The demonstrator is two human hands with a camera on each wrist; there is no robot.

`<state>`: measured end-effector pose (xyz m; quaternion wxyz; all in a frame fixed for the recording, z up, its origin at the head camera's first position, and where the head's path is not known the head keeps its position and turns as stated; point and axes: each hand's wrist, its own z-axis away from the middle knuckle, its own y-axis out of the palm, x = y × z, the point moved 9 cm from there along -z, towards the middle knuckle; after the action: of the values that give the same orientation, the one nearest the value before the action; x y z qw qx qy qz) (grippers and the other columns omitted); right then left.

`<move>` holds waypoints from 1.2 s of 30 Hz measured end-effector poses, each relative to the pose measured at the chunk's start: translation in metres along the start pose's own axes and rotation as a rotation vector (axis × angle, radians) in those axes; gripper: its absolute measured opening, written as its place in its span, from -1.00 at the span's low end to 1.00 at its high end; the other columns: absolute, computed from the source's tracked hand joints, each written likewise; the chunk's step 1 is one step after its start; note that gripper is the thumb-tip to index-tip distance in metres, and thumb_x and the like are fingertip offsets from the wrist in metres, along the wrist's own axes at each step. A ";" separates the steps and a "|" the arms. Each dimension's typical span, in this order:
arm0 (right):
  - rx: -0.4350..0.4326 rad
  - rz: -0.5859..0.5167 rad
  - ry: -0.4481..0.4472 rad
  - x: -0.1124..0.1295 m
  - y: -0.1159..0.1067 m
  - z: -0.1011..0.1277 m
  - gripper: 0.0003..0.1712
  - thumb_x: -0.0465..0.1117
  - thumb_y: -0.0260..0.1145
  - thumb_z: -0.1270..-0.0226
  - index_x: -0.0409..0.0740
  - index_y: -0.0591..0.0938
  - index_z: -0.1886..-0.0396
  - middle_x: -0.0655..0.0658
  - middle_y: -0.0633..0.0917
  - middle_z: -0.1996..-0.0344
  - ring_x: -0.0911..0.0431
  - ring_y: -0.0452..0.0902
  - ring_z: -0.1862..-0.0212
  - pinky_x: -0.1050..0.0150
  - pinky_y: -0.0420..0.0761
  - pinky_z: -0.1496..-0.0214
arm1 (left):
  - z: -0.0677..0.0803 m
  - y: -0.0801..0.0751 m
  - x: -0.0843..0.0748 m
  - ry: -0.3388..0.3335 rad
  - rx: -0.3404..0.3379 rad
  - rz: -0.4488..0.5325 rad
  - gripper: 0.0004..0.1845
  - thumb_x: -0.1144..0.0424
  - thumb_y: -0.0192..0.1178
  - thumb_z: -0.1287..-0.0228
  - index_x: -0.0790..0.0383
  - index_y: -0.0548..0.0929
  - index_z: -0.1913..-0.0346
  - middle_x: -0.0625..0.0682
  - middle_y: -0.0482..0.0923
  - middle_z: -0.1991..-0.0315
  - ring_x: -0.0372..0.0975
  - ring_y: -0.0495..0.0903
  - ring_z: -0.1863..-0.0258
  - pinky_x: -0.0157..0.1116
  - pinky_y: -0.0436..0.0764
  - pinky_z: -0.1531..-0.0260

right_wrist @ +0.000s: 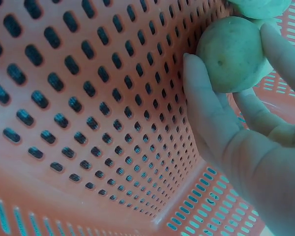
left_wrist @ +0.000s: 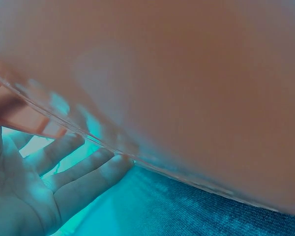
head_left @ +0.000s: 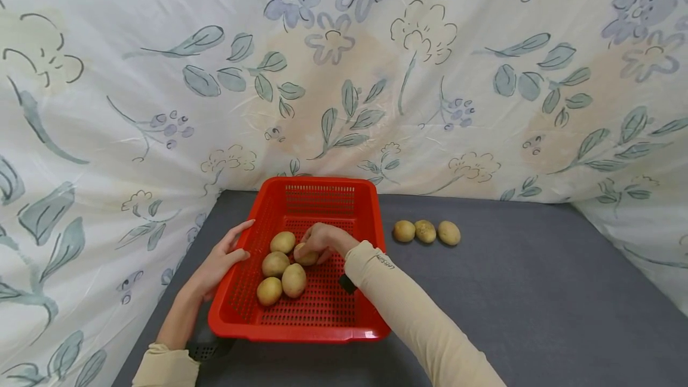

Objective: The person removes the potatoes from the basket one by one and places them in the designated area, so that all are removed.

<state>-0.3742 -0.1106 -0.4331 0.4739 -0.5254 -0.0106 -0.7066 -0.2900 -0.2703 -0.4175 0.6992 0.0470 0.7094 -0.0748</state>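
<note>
A red perforated plastic basket stands on the dark table. Inside it, my right hand grips a yellowish potato low over the floor. The right wrist view shows thumb and fingers round this potato, close to the slotted bottom. Several other potatoes lie in the basket's left half, among them an oval one and one nearer the front. At the basket's left side is my left hand, fingers extended along the outer wall. In the left wrist view those fingers touch the blurred basket edge.
To the right of the basket, three potatoes sit in a row on the dark table. A floral cloth hangs behind the table and along both sides. The basket's back wall stands close to it.
</note>
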 end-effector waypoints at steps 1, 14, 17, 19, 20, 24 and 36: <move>0.001 -0.003 -0.001 0.000 0.000 0.000 -0.61 -0.25 0.41 -0.16 -0.33 0.56 0.05 -0.11 0.53 0.27 0.03 0.54 0.24 0.10 0.62 0.16 | 0.000 0.000 0.000 -0.001 0.001 0.002 -0.29 0.46 -0.13 -0.32 0.11 -0.03 -0.50 0.34 0.06 -0.34 0.13 0.48 -0.01 0.03 0.59 0.21; 0.007 -0.126 -0.023 0.003 -0.019 0.007 -0.68 -0.26 0.38 -0.19 -0.35 0.57 0.12 -0.15 0.54 0.27 0.04 0.52 0.30 0.08 0.62 0.16 | -0.001 0.001 0.000 0.003 0.005 -0.004 -0.30 0.46 -0.13 -0.33 0.11 -0.03 -0.50 0.36 0.07 -0.33 0.12 0.49 0.01 0.02 0.59 0.22; 0.025 -0.166 -0.030 0.005 -0.021 0.009 -0.70 -0.27 0.38 -0.20 -0.34 0.58 0.12 -0.16 0.56 0.28 0.05 0.51 0.30 0.08 0.62 0.14 | -0.001 0.000 0.000 0.008 0.003 -0.007 -0.30 0.46 -0.13 -0.33 0.12 -0.03 -0.50 0.36 0.07 -0.33 0.10 0.49 0.02 0.00 0.60 0.22; 0.038 -0.180 -0.034 0.007 -0.022 0.011 -0.70 -0.27 0.38 -0.20 -0.33 0.59 0.12 -0.17 0.56 0.28 0.04 0.52 0.29 0.06 0.61 0.11 | -0.001 0.000 0.000 0.009 0.002 -0.008 -0.31 0.46 -0.13 -0.33 0.12 -0.03 -0.49 0.36 0.07 -0.33 0.10 0.50 0.03 0.00 0.60 0.23; 0.041 -0.185 -0.034 0.008 -0.023 0.012 -0.70 -0.27 0.38 -0.20 -0.34 0.59 0.11 -0.17 0.57 0.28 0.04 0.52 0.29 0.04 0.60 0.08 | -0.001 0.000 0.000 0.010 0.002 -0.008 -0.31 0.46 -0.13 -0.33 0.12 -0.03 -0.49 0.35 0.07 -0.33 0.09 0.50 0.03 -0.01 0.60 0.23; 0.039 -0.195 -0.029 0.010 -0.028 0.016 -0.66 -0.26 0.38 -0.20 -0.34 0.58 0.07 -0.18 0.55 0.25 0.02 0.52 0.26 -0.01 0.56 0.02 | -0.001 -0.001 0.001 0.010 0.002 -0.011 -0.31 0.46 -0.13 -0.33 0.12 -0.03 -0.49 0.35 0.07 -0.33 0.09 0.49 0.03 -0.02 0.60 0.23; 0.032 -0.250 -0.058 0.018 -0.048 0.028 -0.55 -0.24 0.36 -0.23 -0.35 0.52 -0.07 -0.18 0.55 0.18 0.02 0.51 0.25 0.02 0.55 -0.02 | 0.001 -0.001 0.001 0.006 0.005 -0.015 -0.31 0.45 -0.13 -0.33 0.12 -0.03 -0.49 0.36 0.06 -0.33 0.09 0.48 0.02 0.00 0.59 0.22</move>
<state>-0.3862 -0.0810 -0.3837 0.3899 -0.5325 -0.1010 -0.7445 -0.2892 -0.2714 -0.4180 0.6963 0.0439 0.7117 -0.0818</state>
